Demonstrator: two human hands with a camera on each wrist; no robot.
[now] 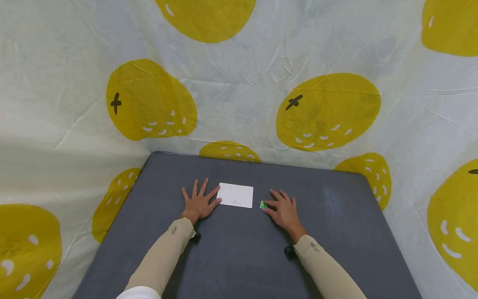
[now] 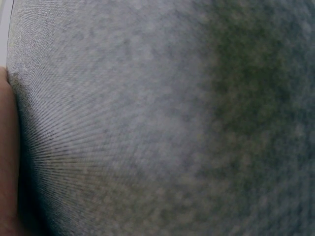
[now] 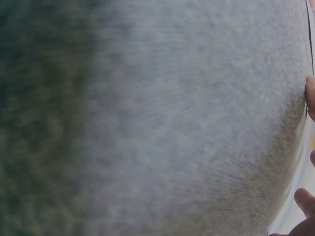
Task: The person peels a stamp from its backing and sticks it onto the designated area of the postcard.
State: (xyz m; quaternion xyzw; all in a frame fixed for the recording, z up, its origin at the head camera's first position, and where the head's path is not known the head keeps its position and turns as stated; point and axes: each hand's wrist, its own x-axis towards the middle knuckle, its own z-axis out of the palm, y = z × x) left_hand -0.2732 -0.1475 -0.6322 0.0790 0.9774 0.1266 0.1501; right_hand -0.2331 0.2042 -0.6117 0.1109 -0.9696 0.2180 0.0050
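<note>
A white paper rectangle (image 1: 235,195), the shape of an envelope, lies flat on the dark table with a small faint marking near its lower edge. My left hand (image 1: 199,205) rests flat with fingers spread, its thumb and index fingertip at the paper's left edge. To the right of the paper is a small green stamp (image 1: 263,204) with a pale border. My right hand (image 1: 285,212) pinches it at its edges between thumb and index finger, the other fingers stretched out. Both wrist views show mostly blurred table surface, with only parts of fingers (image 3: 311,96) at the side.
The dark grey table (image 1: 231,253) narrows toward its back edge. A pale cloth (image 1: 239,104) printed with big yellow fruit hangs behind it and along both sides. Dark wrist cameras (image 1: 289,252) sit under the beige sleeves (image 1: 160,255).
</note>
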